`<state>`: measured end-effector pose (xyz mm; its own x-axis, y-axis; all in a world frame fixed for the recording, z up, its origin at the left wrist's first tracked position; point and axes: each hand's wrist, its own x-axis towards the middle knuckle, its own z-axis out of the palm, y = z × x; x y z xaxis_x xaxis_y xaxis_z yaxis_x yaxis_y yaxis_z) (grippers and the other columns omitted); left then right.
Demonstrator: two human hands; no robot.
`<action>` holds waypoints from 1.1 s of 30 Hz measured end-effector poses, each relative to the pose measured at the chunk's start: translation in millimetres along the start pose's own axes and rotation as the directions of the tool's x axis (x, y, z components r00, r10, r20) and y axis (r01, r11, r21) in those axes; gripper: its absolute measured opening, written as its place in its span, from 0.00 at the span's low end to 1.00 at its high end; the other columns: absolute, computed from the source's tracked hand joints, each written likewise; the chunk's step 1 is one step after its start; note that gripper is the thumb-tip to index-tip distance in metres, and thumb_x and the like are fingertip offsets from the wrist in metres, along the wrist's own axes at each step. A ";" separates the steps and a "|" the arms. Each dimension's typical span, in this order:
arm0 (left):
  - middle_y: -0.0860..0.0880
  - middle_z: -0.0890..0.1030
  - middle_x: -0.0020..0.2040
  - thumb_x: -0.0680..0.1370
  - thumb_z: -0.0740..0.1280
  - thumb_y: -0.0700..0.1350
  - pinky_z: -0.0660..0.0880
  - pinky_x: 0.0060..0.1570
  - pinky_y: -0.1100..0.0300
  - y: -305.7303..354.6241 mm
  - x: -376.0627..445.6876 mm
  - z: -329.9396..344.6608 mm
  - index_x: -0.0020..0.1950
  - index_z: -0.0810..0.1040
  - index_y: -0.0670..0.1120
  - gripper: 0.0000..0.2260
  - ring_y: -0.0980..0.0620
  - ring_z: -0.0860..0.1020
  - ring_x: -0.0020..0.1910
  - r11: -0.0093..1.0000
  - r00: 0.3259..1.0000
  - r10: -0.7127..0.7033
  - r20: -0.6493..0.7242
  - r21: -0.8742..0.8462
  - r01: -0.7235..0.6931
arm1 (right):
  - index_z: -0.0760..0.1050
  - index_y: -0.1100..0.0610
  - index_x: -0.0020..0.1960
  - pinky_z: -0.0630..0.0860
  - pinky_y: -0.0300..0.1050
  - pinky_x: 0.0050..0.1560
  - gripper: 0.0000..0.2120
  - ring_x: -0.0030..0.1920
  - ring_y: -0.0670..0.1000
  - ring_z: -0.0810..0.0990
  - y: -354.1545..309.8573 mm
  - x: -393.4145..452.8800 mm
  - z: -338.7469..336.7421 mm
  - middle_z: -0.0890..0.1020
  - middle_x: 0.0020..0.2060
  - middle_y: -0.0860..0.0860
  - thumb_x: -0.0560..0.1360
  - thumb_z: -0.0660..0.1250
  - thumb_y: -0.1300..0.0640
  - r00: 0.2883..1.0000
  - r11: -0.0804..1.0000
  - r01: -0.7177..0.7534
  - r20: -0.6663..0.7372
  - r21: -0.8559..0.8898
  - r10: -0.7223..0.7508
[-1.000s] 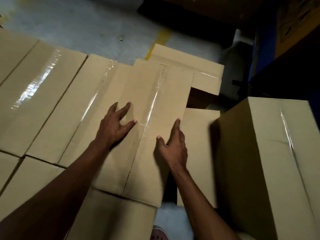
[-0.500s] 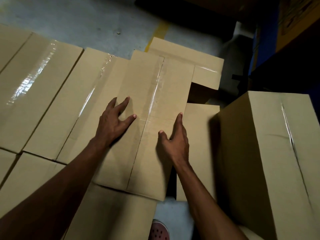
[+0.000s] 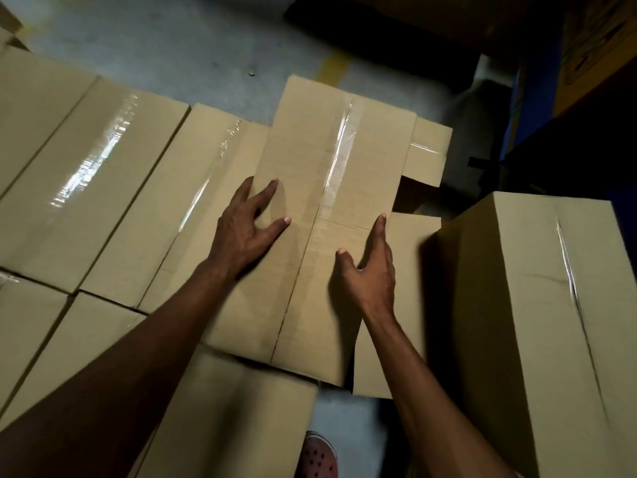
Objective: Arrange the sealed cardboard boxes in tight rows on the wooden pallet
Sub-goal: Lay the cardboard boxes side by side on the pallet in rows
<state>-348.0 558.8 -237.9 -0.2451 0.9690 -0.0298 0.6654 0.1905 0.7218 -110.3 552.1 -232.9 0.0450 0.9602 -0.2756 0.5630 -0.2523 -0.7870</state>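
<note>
A long sealed cardboard box (image 3: 331, 188) with a clear tape seam lies on top of a row of taped boxes (image 3: 93, 188). It overlaps the neighbouring box (image 3: 206, 188) on its left and overhangs lower boxes on its right. My left hand (image 3: 246, 229) rests flat on its top near the left edge, fingers spread. At the box's right edge my right hand (image 3: 370, 270) lies with fingers straight along the edge and the thumb on the top. The pallet is hidden under the boxes.
A tall sealed box (image 3: 551, 322) stands close on the right. Lower boxes (image 3: 427, 150) sit behind and under the top box. More boxes (image 3: 224, 415) fill the near row. Grey floor with a yellow line (image 3: 332, 67) lies beyond. A red shoe (image 3: 317, 457) shows below.
The top box has slid away from me, its far end now covering more of the box behind. Both hands moved forward with it.
</note>
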 end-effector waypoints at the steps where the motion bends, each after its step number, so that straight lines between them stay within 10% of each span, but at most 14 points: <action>1: 0.42 0.59 0.84 0.77 0.74 0.60 0.66 0.74 0.57 8.0 0.0 -3.6 0.80 0.66 0.64 0.33 0.46 0.67 0.79 1.000 1.000 0.012 -0.004 -0.017 -0.012 | 0.39 0.36 0.83 0.66 0.59 0.76 0.46 0.80 0.55 0.62 -5.9 -1.6 -6.9 0.58 0.83 0.48 0.80 0.70 0.47 1.000 1.000 0.012 -0.015 0.006 -0.012; 10: 0.43 0.58 0.84 0.77 0.74 0.59 0.70 0.75 0.49 83.7 -12.7 -45.9 0.80 0.66 0.64 0.34 0.44 0.65 0.80 0.985 0.989 0.141 -0.053 -0.093 -0.145 | 0.42 0.40 0.84 0.64 0.64 0.76 0.47 0.80 0.56 0.61 -56.6 -33.9 -71.5 0.59 0.83 0.49 0.80 0.71 0.51 0.985 0.997 0.076 -0.154 -0.020 -0.078; 20: 0.47 0.55 0.85 0.77 0.74 0.60 0.64 0.72 0.62 80.9 -17.9 -32.0 0.80 0.67 0.63 0.33 0.57 0.65 0.77 0.991 0.991 0.121 -0.059 -0.051 -0.124 | 0.42 0.33 0.83 0.76 0.71 0.65 0.46 0.76 0.59 0.67 -37.3 -12.0 -62.2 0.63 0.80 0.51 0.79 0.71 0.50 0.987 0.998 0.060 -0.154 0.037 -0.054; 33: 0.49 0.56 0.85 0.77 0.74 0.60 0.63 0.65 0.72 92.8 -23.4 -21.5 0.80 0.68 0.62 0.32 0.55 0.72 0.73 0.994 0.995 0.086 -0.049 -0.065 -0.089 | 0.43 0.39 0.84 0.63 0.66 0.76 0.47 0.80 0.59 0.61 -24.5 -12.1 -69.8 0.60 0.82 0.50 0.79 0.72 0.53 0.993 0.997 0.045 -0.112 0.062 -0.038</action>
<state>-295.7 550.4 -155.3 -0.2212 0.9730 0.0658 0.6370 0.0930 0.7652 -67.0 555.0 -171.8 0.1156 0.9764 -0.1825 0.5118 -0.2161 -0.8315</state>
